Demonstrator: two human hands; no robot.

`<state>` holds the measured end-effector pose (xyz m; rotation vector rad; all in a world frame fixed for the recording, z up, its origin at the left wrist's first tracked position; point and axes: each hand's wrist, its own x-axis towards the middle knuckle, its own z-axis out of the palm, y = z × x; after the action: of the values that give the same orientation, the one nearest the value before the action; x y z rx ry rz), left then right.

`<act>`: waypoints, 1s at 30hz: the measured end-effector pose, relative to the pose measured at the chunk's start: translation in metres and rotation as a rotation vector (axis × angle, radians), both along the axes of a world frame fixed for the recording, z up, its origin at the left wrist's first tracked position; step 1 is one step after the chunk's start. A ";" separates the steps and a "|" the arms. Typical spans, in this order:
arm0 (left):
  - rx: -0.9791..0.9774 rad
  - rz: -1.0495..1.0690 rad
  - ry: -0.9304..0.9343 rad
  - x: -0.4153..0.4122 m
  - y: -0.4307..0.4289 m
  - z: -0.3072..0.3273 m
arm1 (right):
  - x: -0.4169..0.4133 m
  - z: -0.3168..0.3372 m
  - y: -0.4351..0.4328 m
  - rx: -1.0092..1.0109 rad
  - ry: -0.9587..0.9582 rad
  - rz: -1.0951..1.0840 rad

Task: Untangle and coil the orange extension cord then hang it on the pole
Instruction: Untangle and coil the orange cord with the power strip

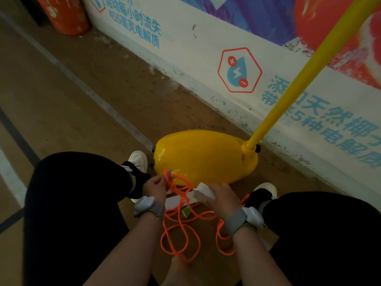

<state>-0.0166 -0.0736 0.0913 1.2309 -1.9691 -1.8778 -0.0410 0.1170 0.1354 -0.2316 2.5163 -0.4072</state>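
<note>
The orange extension cord (181, 230) lies in loose tangled loops on the floor between my knees. My left hand (155, 187) pinches a raised loop of it near the yellow base. My right hand (223, 196) grips the cord's white socket block (204, 191), lifted off the floor. A yellow pole (309, 79) rises up and to the right from a yellow rounded base (202, 155) just beyond my hands. Part of the cord is hidden under my right forearm.
A printed wall banner (237, 58) runs diagonally behind the pole. An orange cylinder (66, 15) stands at the far left. My dark trouser legs and white shoes (138, 159) flank the cord. A white flat piece (175, 201) lies under the loops.
</note>
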 end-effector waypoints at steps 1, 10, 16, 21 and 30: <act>0.026 0.052 0.000 0.000 -0.002 0.001 | -0.001 0.000 0.002 0.035 0.003 0.009; -0.393 -0.977 -0.166 0.002 0.011 0.005 | -0.009 0.008 0.006 0.074 0.181 0.035; -0.541 -1.042 -0.012 0.007 0.025 0.009 | -0.004 0.002 -0.001 0.086 0.006 0.156; -0.634 -1.060 0.015 0.012 0.030 0.009 | -0.007 -0.003 -0.005 0.045 0.026 0.204; -0.794 -1.255 -0.107 0.010 0.035 0.021 | 0.004 -0.014 -0.011 -0.009 0.047 0.168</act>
<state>-0.0061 -0.0384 0.1126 -0.2527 -3.3894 -0.8859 -0.0374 0.1062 0.1210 -0.4574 2.5174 -0.3495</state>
